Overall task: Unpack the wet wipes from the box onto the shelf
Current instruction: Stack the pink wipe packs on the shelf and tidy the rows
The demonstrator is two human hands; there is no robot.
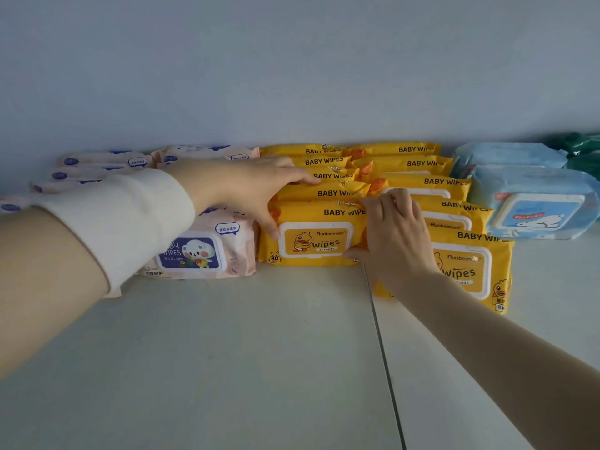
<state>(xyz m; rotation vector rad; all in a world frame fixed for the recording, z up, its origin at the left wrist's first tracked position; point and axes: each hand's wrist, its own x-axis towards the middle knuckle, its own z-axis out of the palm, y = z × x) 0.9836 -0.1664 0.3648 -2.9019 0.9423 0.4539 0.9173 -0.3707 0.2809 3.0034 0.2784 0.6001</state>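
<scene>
Wipes, yellow packs (313,233), sit in two overlapping rows on the white shelf (227,352), mid-run, between pink packs (201,251) on the left and blue packs (532,209) on the right. No box in view.

Step in hand, as I judge it: placing is done for this batch; the hands are squaring up the left yellow row. Most of the unpacking looks complete, though what remains in the box cannot be told.

Left hand (246,190): spread flat, palm down, fingers laid across the tops of the rear yellow packs, thumb down the left edge of the front pack. Pressing, not gripping. White sleeve (130,219) covers part of the pink row.

Right hand (394,235): loosely curled, fingertips hooked over the top right corner of the front left pack, thumb at its lower right edge. It holds that pack's side lightly; the pack rests on the shelf, not lifted.

Next move likely calls for a gentle push inward and back so the row sits even; the soft packs overlap and lean, so too hard a shove could slide them out of line. A dark seam (383,352) runs toward the front of the shelf.
</scene>
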